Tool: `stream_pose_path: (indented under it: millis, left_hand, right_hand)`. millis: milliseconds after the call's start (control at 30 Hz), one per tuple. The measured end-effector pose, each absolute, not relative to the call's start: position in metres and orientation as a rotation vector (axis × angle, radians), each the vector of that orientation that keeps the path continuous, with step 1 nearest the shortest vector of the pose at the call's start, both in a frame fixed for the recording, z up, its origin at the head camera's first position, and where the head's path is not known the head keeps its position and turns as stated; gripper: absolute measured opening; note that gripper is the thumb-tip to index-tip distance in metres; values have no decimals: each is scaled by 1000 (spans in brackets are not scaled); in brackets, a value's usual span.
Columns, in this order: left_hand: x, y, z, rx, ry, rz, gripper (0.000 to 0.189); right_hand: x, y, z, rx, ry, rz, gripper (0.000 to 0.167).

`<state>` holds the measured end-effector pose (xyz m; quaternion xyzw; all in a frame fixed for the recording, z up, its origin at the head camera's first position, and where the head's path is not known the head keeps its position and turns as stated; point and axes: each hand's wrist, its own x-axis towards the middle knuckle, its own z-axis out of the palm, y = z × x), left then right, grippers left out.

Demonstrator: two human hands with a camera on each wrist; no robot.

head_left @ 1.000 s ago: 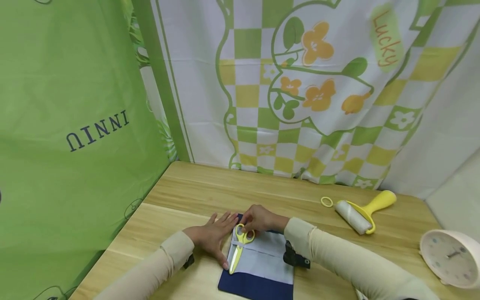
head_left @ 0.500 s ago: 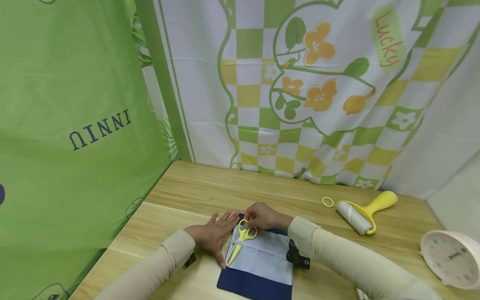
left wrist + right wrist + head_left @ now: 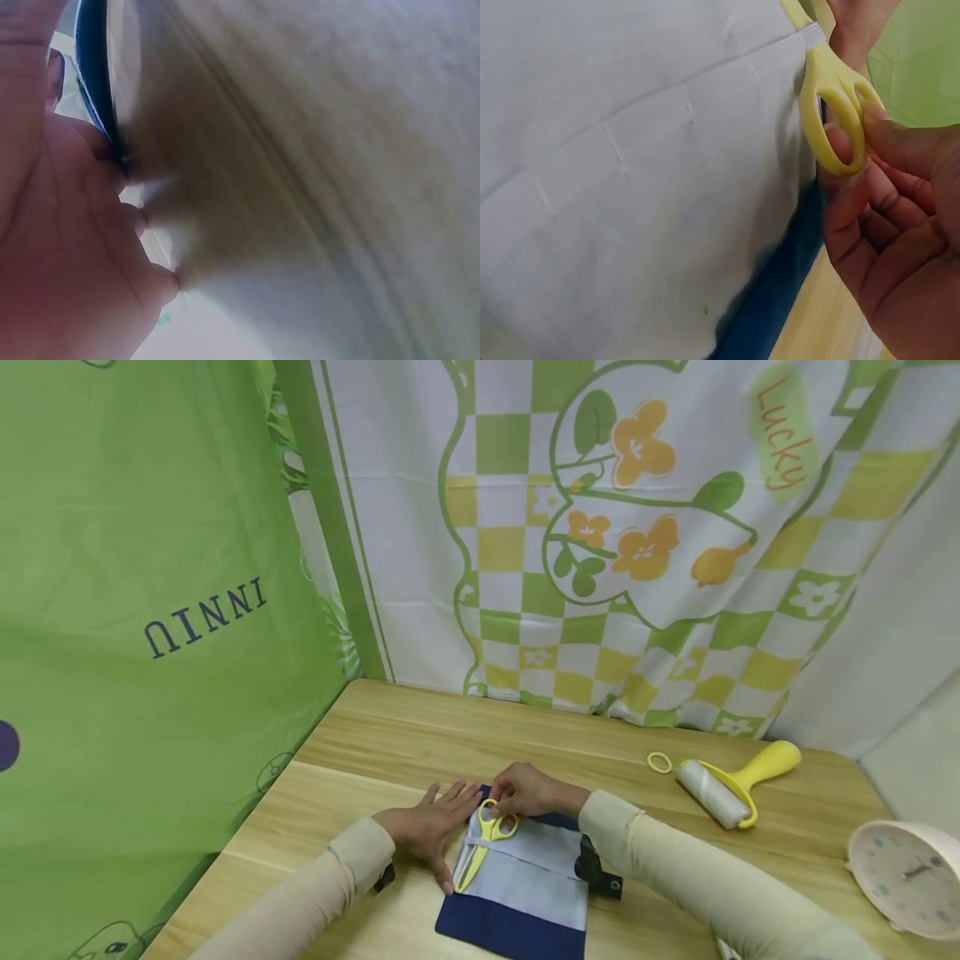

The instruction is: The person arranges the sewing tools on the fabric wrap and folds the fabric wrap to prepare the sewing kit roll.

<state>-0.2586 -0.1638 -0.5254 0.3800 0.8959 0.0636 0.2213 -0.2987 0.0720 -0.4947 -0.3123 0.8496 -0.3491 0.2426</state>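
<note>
A navy fabric organizer (image 3: 510, 928) with a grey inner panel lies flat on the table. Along its left side sit yellow-handled scissors (image 3: 487, 833), their blades slanting toward the near edge and passing under a narrow grey band. My right hand (image 3: 528, 791) pinches one finger loop of the scissors between thumb and fingers; the right wrist view shows the handle (image 3: 826, 71) beside the band. With fingers spread, my left hand (image 3: 431, 827) rests on the organizer's left edge, thumb near the blade tip. In the left wrist view, its palm (image 3: 75, 225) shows beside the navy edge.
A yellow-handled lint roller (image 3: 716, 789) and a yellow ring (image 3: 659, 763) lie at the back right of the wooden table (image 3: 360, 735). A round pale clock (image 3: 903, 877) stands at the right. A green curtain (image 3: 150, 735) hangs at the left, a patterned one behind.
The right hand has drawn the scissors a little way toward the far edge, and the blade tip has shifted the same way. The left hand stays spread on the organizer.
</note>
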Motion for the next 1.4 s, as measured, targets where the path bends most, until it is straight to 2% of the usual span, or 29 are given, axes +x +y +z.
stream_pose_path:
  millis: [400, 533, 733, 867, 967, 1100, 1267, 1400]
  left_hand:
    - [-263, -150, -529, 1098, 2441, 195, 144]
    - [-263, -146, -529, 1106, 2423, 211, 142]
    - [-265, -144, -529, 1112, 2400, 229, 141]
    - [-271, -144, -526, 1070, 2400, 300, 131]
    - [-274, -144, -517, 1014, 2439, 373, 118]
    - [-274, -141, -503, 1065, 2437, 435, 105]
    - [-268, -137, -501, 1160, 2343, 394, 107]
    - [-261, -135, -511, 1154, 2304, 376, 113]
  right_hand:
    - [-293, 83, -510, -783, 2200, -1031, 7]
    - [-287, 84, -512, -910, 2292, -912, 13]
    - [-276, 83, -509, -1184, 2410, -670, 11]
    - [-273, 93, -496, -1193, 2578, -726, 19]
    - [-271, 117, -469, -1124, 2729, -819, 26]
    - [-261, 173, -425, -1036, 2840, -772, 21]
    - [-235, 244, -393, -897, 2879, -539, 15]
    - [-207, 287, -395, -786, 2883, -501, 11]
